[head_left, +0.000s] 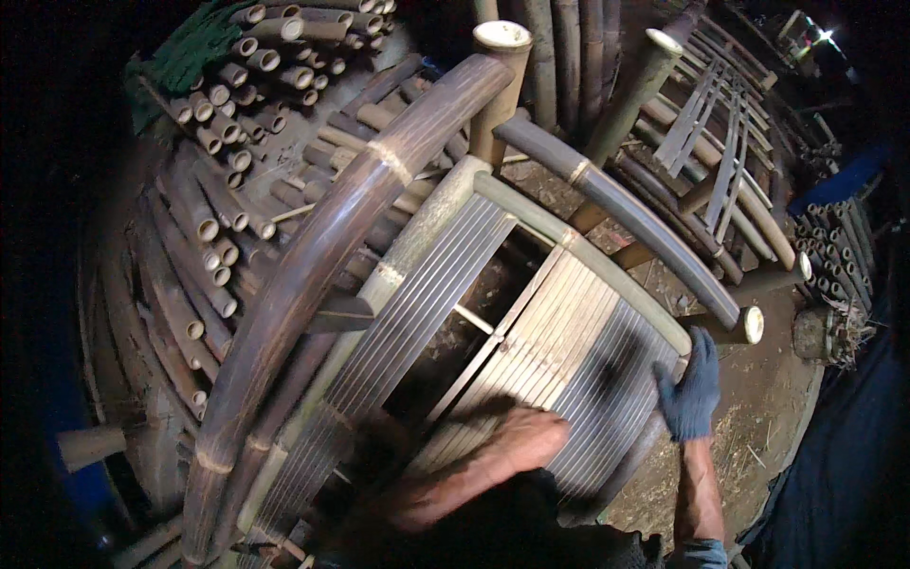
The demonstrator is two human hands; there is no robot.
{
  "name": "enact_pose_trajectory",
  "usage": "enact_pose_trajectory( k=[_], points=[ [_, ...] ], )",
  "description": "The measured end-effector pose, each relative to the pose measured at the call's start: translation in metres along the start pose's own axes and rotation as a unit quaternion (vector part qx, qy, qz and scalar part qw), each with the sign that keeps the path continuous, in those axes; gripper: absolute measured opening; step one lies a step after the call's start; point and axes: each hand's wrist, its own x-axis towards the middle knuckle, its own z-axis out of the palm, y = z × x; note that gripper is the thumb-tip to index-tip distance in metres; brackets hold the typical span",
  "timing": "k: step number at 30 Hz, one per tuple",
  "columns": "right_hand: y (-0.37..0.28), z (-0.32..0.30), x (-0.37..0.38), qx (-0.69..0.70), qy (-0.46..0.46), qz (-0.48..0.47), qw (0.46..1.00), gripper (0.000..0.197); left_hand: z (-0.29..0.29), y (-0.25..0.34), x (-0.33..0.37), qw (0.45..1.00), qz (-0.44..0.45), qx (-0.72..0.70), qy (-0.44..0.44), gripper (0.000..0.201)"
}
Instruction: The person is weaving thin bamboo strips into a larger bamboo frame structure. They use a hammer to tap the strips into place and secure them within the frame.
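Observation:
A bamboo chair (569, 242) stands below me, with a slatted seat (569, 360) and thick curved arm poles (322, 256). My left hand (521, 438) is bare and lies flat on the near end of the seat slats, holding nothing. Wearing a blue-grey glove, my right hand (690, 389) grips the seat's right edge, just below the cut end of the right arm pole (752, 324). A gap in the slats (455, 327) shows dark space under the seat.
Stacks of cut bamboo tubes (223, 123) lie to the left and behind. Upright poles (500, 57) rise at the back. Another slatted bamboo frame (711, 133) lies at the upper right. Dirt floor (758, 427) is on the right.

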Motion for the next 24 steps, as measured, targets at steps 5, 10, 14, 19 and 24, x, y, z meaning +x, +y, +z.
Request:
enact_pose_trajectory(
  k=[5, 10, 14, 19, 24],
  points=[
    [-0.064, -0.004, -0.004, 0.436, -0.364, -0.048, 0.822, 0.073, -0.035, 0.024, 0.001, 0.977, 0.002, -0.137, 0.161, 0.012],
    [-0.036, -0.004, 0.078, 0.379, -0.432, 0.017, 0.818, 0.021, -0.048, -0.06, -0.024, 0.832, -0.124, -0.315, 0.44, 0.014],
    [-0.068, 0.047, 0.161, 0.32, -0.106, -0.032, 0.941, 0.028, -0.006, -0.14, -0.017, 0.796, -0.297, -0.242, 0.469, 0.015],
    [-0.16, 0.17, 0.176, -0.205, -0.089, -0.359, 0.906, 0.02, 0.037, -0.193, 0.023, 0.708, -0.373, -0.483, 0.356, 0.02],
    [-0.192, 0.238, 0.146, -0.155, -0.498, -0.349, 0.778, 0.031, 0.027, -0.195, 0.039, 0.733, -0.222, -0.563, 0.311, 0.04]
  ],
)
